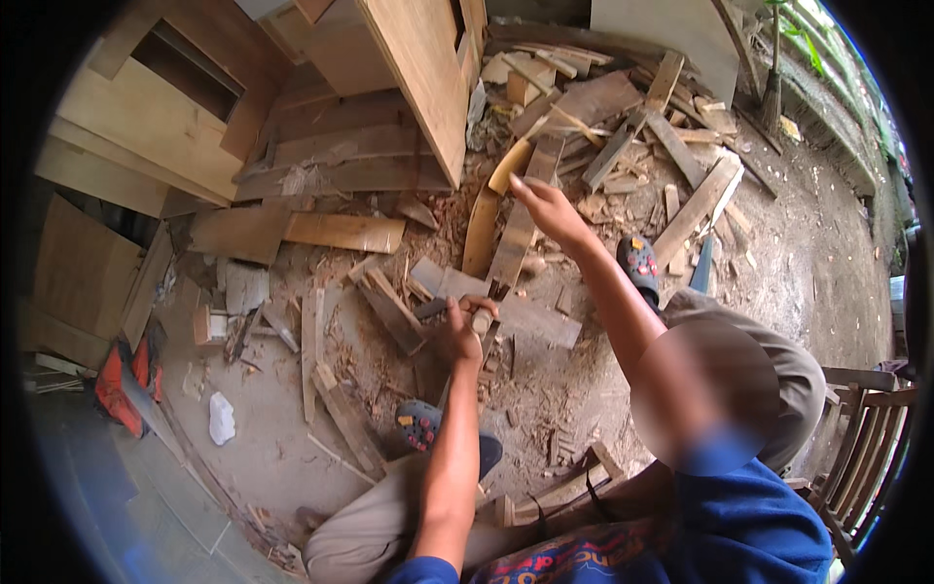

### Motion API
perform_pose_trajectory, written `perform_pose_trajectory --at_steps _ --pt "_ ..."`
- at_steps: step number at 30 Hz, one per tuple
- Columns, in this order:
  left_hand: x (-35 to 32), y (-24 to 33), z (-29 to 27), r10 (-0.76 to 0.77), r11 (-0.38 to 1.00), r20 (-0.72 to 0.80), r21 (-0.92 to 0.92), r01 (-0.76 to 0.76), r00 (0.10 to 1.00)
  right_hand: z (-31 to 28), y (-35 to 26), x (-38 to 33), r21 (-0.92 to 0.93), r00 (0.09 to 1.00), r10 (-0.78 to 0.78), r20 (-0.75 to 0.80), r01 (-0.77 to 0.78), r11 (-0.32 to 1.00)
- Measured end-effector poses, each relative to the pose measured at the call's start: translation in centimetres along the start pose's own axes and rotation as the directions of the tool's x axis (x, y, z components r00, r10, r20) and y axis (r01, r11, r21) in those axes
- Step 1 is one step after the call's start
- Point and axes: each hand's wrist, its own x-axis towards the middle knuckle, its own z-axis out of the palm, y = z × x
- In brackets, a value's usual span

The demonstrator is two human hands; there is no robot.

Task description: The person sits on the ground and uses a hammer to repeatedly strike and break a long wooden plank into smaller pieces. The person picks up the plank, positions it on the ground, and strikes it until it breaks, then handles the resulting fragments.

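Note:
My left hand (463, 336) is closed round a short wooden handle (481, 322), low over the littered ground in the middle. What tool the handle belongs to is not clear. Farther off and to the right, my right hand (547, 207) pinches a thin, yellowish-brown wooden strip (507, 167) at its edge. A similar strip (481, 234) continues below it toward my left hand; I cannot tell whether the two are joined. Beside them, a weathered brown plank (519, 229) runs lengthwise between my hands, its near end close to my left fingers.
Plywood cabinets (413, 78) stand at the upper left. Scrap wood (593, 102) is heaped at the back. Around my clog-covered feet (639, 263) lie shavings and loose boards (341, 232). A blue saw-like blade (701, 265) rests near my right foot, and a slatted wooden chair (861, 443) is at right.

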Motion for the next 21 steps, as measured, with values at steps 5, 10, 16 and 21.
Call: perform_pose_trajectory --at_steps 5,10,16,21 --pt "-2.6 3.7 3.2 0.386 0.847 0.188 0.316 -0.427 0.903 3.5 14.8 -8.1 -0.303 0.991 0.081 0.107 -0.046 0.952" --pt "-0.2 4.2 4.6 0.408 0.747 -0.012 0.579 -0.326 0.913 8.0 14.7 -12.9 -0.698 0.968 0.243 0.067 -0.128 0.705" --pt "4.7 6.4 8.2 0.177 0.67 0.102 0.716 -0.196 0.979 8.5 15.2 -15.0 -0.68 0.967 0.255 0.008 -0.182 0.711" --pt "8.9 6.8 7.8 0.056 0.679 -0.023 0.734 -0.021 0.998 9.5 13.9 -16.5 -0.73 0.936 0.351 0.04 -0.212 0.65"
